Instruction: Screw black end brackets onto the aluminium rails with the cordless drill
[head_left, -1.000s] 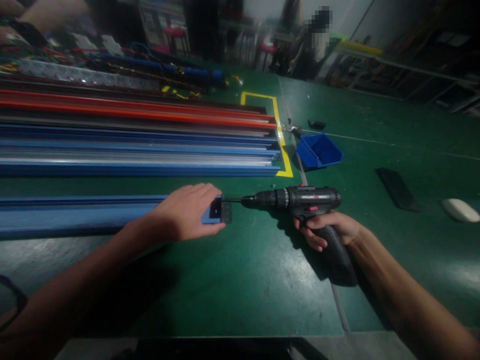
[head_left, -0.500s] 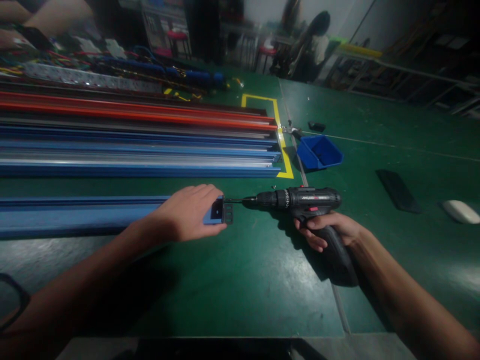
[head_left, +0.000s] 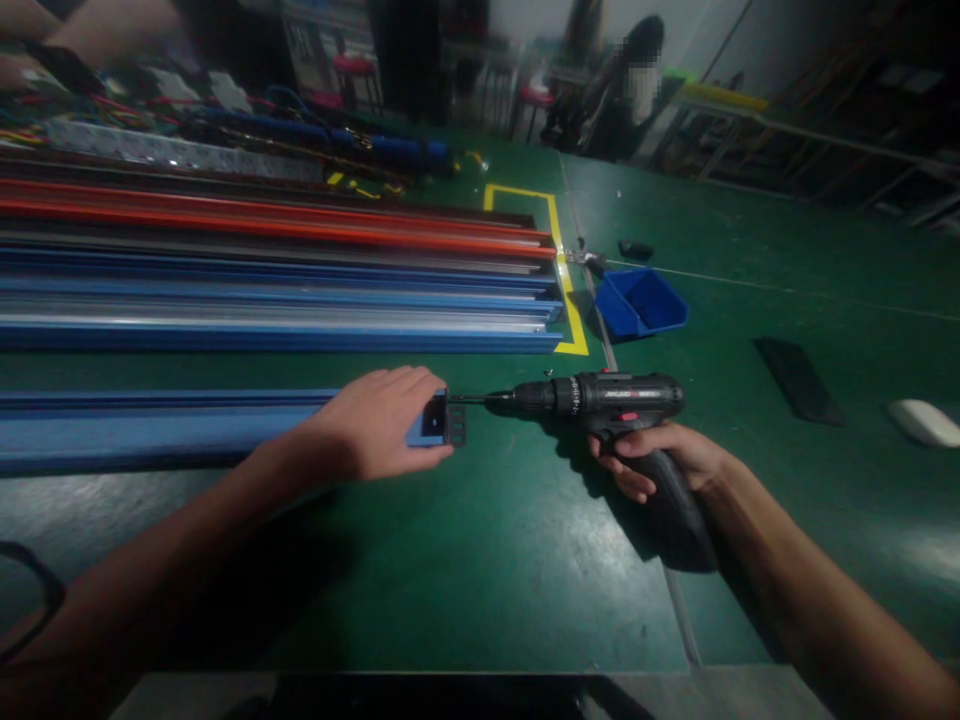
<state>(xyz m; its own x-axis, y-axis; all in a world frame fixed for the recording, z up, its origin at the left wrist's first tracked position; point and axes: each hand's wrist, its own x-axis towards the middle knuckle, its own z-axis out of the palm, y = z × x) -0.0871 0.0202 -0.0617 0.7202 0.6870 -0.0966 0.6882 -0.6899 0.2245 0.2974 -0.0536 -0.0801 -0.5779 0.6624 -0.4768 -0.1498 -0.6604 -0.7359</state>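
A blue bar (head_left: pixel 150 430) lies back from the bench's (head_left: pixel 480 590) front edge; my left hand (head_left: pixel 382 425) wraps its end. The drill (head_left: pixel 630 395) points at it. I can't tell what's in the blue bin (head_left: pixel 664 317). My right hand (head_left: pixel 675 455) hugs the drill. Both hands stayed put.

Beyond the green tabletop (head_left: pixel 487 570), red stools (head_left: pixel 355 66) and a pale wall (head_left: pixel 691 38) show dimly.

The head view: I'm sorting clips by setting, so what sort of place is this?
Probably a workshop or assembly area. A power drill in the person's right hand, rows of long blue and red rails, and a small blue bin on the green work surface point that way.
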